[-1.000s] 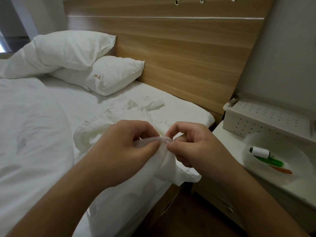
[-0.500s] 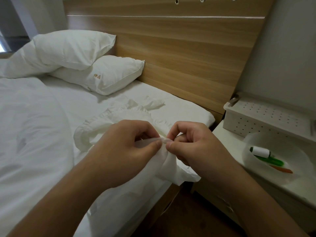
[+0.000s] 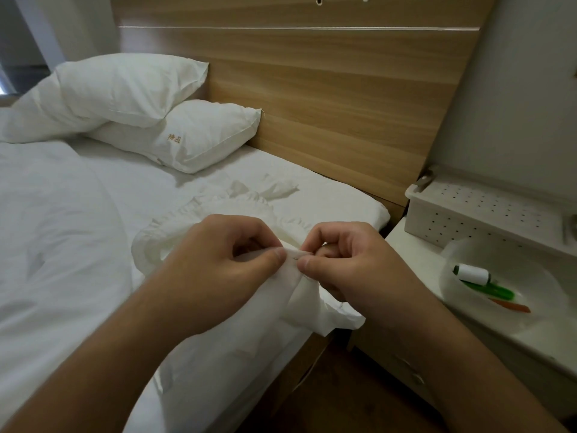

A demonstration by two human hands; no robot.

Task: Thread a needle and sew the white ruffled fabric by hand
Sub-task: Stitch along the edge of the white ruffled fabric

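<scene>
Grip: left hand (image 3: 218,264) pinches a fold of white ruffled fabric (image 3: 299,295); right hand (image 3: 352,260), touching it, pinches the same edge, a needle barely discernible. Change: hands scarcely shifted over the last second; stitching judged mid-pass. Beneath: bed (image 3: 78,245). Rightward: nightstand bowl (image 3: 499,292) holding thread spool (image 3: 473,274). Beyond: pillows (image 3: 131,89), headboard (image 3: 327,89).

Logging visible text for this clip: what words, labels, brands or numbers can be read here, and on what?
"精品": my best reading of two small gold embroidered characters on the lower pillow, too blurred to be sure.
Spool in the bowl: no print shows on its white wrap.
Perforated box, headboard: no text visible.
</scene>
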